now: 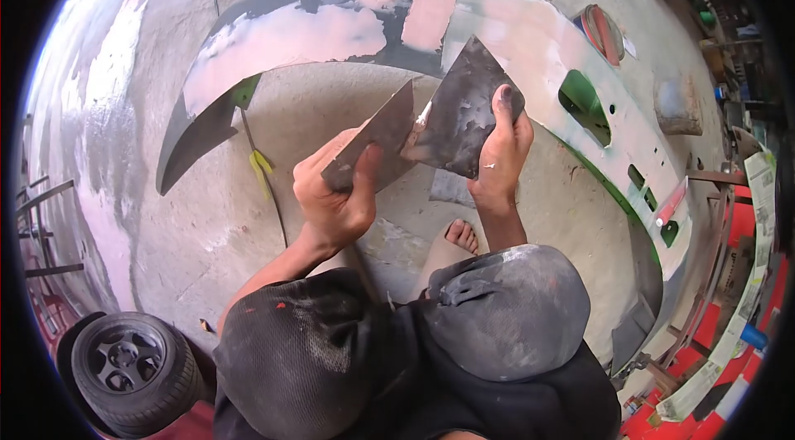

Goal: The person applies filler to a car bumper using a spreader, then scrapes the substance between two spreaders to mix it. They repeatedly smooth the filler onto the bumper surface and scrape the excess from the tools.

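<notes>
My left hand [335, 192] is closed on a thin, dark putty spreader [385, 129], thumb on the near face. In my right hand [503, 146] is a second dark square plate [464, 121], gripped at its right edge with the thumb on top. Grey and whitish smears mark this plate, and a dab of pale putty [424, 114] sits at its left edge. The two plates meet or nearly meet there; I cannot tell if they touch. Beyond my hands a long curved car bumper [489, 14] lies on the floor, patched with pink filler [298, 36].
A tyre on a rim [128, 357] stands at lower left. A cable with a yellow piece [262, 171] runs over the concrete floor [224, 216]. A round red-rimmed item [603, 34] lies behind the bumper. Red racks and a paper-covered strip [729, 349] are at right.
</notes>
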The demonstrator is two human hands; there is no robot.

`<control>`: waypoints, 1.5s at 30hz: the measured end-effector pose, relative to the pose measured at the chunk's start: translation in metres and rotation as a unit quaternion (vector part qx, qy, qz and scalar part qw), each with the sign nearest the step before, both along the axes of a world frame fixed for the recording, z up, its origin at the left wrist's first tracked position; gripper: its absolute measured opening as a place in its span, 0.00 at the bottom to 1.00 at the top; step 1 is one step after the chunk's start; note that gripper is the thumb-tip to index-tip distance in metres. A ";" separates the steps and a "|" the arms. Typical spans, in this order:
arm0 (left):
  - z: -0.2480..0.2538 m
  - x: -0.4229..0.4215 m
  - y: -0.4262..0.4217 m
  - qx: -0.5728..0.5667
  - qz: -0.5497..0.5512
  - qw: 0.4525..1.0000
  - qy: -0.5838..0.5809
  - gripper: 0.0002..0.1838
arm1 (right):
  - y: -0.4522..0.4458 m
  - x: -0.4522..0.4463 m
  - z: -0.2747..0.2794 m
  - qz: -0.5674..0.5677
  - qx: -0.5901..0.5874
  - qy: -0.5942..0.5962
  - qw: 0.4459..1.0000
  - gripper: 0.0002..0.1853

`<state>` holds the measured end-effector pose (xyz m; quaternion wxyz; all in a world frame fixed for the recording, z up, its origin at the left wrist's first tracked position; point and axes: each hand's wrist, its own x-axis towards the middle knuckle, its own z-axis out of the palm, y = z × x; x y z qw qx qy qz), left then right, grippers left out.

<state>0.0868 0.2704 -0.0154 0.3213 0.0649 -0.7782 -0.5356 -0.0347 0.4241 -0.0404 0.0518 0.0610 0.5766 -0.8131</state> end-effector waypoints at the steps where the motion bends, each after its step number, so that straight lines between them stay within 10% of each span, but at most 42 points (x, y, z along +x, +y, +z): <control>1: -0.002 -0.001 0.001 -0.022 -0.007 1.000 0.005 0.12 | -0.002 0.002 0.006 -0.010 -0.003 -0.007 1.000 0.18; 9: -0.012 -0.004 0.012 -0.023 -0.108 0.994 0.004 0.10 | 0.016 0.000 -0.001 -0.061 0.030 0.023 0.997 0.16; 12: -0.033 0.010 0.024 -0.022 -0.346 0.926 -0.152 0.14 | 0.011 -0.005 0.021 -0.106 0.020 -0.009 0.994 0.17; 18: -0.015 -0.005 -0.048 0.159 -0.111 0.914 -0.357 0.13 | 0.029 -0.012 0.043 -0.155 -0.037 0.014 0.987 0.21; 22: 0.006 -0.052 -0.098 0.140 0.016 0.968 -0.209 0.17 | 0.027 -0.009 0.031 -0.113 -0.029 -0.006 0.993 0.19; 45: 0.000 -0.141 -0.104 0.135 0.111 0.961 -0.215 0.15 | 0.047 -0.017 0.030 -0.090 -0.057 -0.027 0.994 0.24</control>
